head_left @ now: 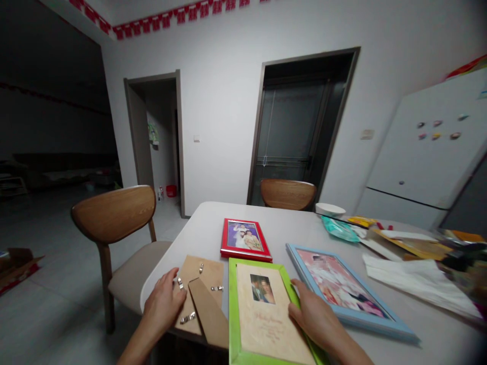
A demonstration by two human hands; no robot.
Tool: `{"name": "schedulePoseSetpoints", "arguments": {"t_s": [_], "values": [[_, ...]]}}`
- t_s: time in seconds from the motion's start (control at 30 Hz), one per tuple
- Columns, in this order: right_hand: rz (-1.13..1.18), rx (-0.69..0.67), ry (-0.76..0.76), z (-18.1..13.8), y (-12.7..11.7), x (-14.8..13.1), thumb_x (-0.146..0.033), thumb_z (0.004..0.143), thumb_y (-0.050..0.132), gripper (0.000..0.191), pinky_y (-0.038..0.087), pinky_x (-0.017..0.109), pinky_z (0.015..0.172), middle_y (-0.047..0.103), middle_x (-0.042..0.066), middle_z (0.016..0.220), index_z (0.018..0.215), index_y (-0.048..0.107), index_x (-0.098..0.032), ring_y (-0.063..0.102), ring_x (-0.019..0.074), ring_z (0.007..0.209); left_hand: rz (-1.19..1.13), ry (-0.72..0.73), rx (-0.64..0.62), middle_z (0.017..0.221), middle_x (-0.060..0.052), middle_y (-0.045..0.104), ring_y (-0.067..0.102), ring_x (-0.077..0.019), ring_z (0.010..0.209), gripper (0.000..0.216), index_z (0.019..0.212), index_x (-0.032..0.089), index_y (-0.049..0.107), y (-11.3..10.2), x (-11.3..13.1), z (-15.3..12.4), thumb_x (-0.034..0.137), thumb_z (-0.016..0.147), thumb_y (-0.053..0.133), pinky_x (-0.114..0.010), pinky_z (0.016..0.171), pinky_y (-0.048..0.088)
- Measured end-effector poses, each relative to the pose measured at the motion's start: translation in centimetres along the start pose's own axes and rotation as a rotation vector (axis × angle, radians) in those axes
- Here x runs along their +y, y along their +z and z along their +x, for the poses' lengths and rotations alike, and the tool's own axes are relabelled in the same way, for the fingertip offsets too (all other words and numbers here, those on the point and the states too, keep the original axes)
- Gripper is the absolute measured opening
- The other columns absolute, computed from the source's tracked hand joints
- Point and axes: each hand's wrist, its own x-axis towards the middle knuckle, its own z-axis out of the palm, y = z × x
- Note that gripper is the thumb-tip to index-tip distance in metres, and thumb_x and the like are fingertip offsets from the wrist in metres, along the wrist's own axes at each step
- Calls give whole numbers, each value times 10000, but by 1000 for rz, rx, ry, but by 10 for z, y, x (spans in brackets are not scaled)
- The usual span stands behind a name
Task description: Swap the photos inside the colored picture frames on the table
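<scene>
My left hand [164, 300] is at the left edge of a brown backing board [207, 267], its fingers closed around that edge beside a small metal clip [180, 283]. Several such clips and a folding stand leg [208, 315] are on the board, which juts past the table's near edge. To its right is a green picture frame [234, 309] with a cream insert [266, 332] and a small photo of two people. My right hand [317, 315] grips this frame by its right side. Its lower end runs out of view.
A red picture frame [246, 253] lies farther back on the white table [205, 218], and a light-blue one [353, 317] lies to the right. Packaging, a white cloth [414, 279] and a bowl [330, 210] crowd the right side. Wooden chairs [117, 213] stand left and behind.
</scene>
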Motion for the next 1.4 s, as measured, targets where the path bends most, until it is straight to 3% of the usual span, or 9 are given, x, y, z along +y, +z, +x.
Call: {"name": "schedulePoseSetpoints", "arguments": {"t_s": [0.13, 0.23, 0.4, 0.57, 0.77, 0.93, 1.03, 1.2, 1.4], "values": [[164, 13, 87, -1, -8, 0, -189, 636, 376, 577, 389, 319, 796, 557, 170, 1076, 1195, 352, -49, 547, 244, 944, 42, 170, 58, 1140, -113, 498, 430, -229, 1083, 446, 1101, 112, 459, 11, 25, -14, 201, 664, 474, -350, 942, 302], [453, -8, 198, -6, -22, -8, -214, 647, 342, 584, 428, 297, 740, 581, 123, 1052, 1219, 327, -95, 567, 215, 911, -121, 262, -95, 1193, -85, 479, 395, -214, 1126, 451, 1112, 159, 469, 27, 58, -34, 172, 661, 482, -350, 973, 285], [962, -106, 347, -19, -49, -35, -320, 688, 329, 672, 458, 295, 523, 663, 60, 815, 1310, 138, -153, 614, 187, 572, -157, 389, -435, 1311, -114, 345, 299, -276, 1191, 671, 1194, 129, 418, 52, 118, -58, 273, 580, 646, -388, 1006, 235], [1049, -89, 294, -22, -57, -44, -356, 660, 403, 704, 471, 283, 526, 655, 49, 864, 1303, 174, -182, 614, 177, 590, -140, 579, -438, 1296, -147, 361, 334, -286, 1168, 673, 1211, 96, 395, 57, 145, -62, 325, 625, 636, -393, 983, 279], [1025, -88, 234, -19, -50, -39, -381, 678, 431, 712, 465, 266, 527, 638, 46, 807, 1305, 179, -155, 597, 161, 601, -184, 711, -270, 1094, -128, 558, 516, -227, 986, 471, 1207, 104, 395, 50, 132, -64, 144, 739, 411, -325, 868, 415], [631, -18, 163, -10, -36, -16, -327, 668, 408, 630, 407, 244, 506, 572, 2, 619, 1241, 329, -78, 562, 153, 564, -363, 291, -45, 1102, -107, 544, 554, -194, 925, 518, 1236, 110, 316, 30, 103, -55, 182, 729, 388, -249, 713, 492], [340, 15, 104, -3, -21, 3, -285, 648, 397, 583, 420, 278, 608, 610, 54, 713, 1176, 426, -39, 566, 178, 633, -367, 110, 1, 1168, -88, 507, 520, -207, 997, 520, 1216, 118, 331, 18, 79, -53, 218, 711, 407, -282, 819, 439], [96, -6, 14, 2, 0, 15, -242, 697, 343, 520, 403, 311, 788, 586, 155, 1027, 1150, 454, -12, 561, 222, 869, -290, 63, -128, 1106, -48, 564, 527, -206, 995, 492, 1180, 152, 392, 14, 47, -60, 243, 699, 438, -244, 813, 414], [-66, 34, -103, -1, 8, 8, -204, 724, 360, 402, 374, 311, 856, 590, 155, 984, 1042, 546, -45, 535, 223, 924, -86, 97, -241, 831, -45, 634, 586, -197, 714, 496, 1187, 124, 391, 15, 47, -60, 263, 716, 462, -248, 649, 427]]}}
